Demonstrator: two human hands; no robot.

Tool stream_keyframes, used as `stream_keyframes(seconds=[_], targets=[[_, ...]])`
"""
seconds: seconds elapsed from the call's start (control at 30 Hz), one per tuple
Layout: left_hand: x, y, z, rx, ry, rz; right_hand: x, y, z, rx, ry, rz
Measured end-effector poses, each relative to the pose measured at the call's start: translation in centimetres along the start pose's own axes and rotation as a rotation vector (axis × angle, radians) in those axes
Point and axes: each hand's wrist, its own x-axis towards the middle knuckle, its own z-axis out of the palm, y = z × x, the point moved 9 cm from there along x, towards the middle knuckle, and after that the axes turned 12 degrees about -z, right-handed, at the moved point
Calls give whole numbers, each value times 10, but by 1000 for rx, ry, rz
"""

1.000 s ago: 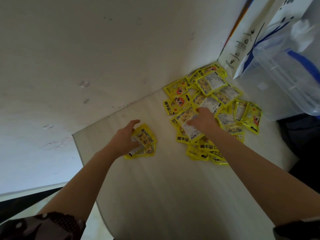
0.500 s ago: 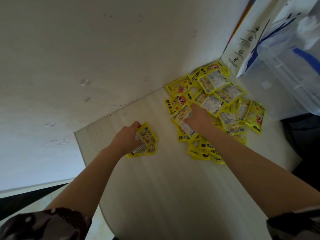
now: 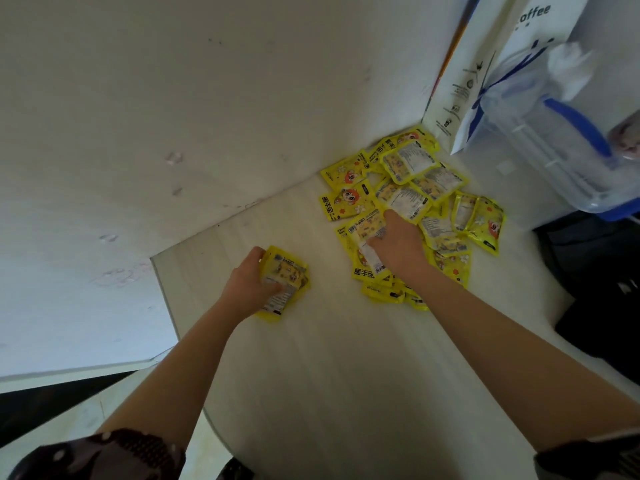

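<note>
left hand gripping stack, right hand pinching packet

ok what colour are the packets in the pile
The packets are bright yellow with white label panels, best in the head view.

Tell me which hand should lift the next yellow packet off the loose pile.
Right. The right hand lies on the loose pile, fingers curled on a packet, while the left hand grips the small stack, set apart from it.
</note>
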Motion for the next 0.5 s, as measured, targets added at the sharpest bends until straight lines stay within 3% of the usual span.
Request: stream_keyframes(seconds=[0.27,0.5], targets=[[-46,-26,31,-555,-29,-156,-64,8,-6,192,20,32],[-88,-29,68,-774,-129,-157,-143,35,-6,362,69,189]])
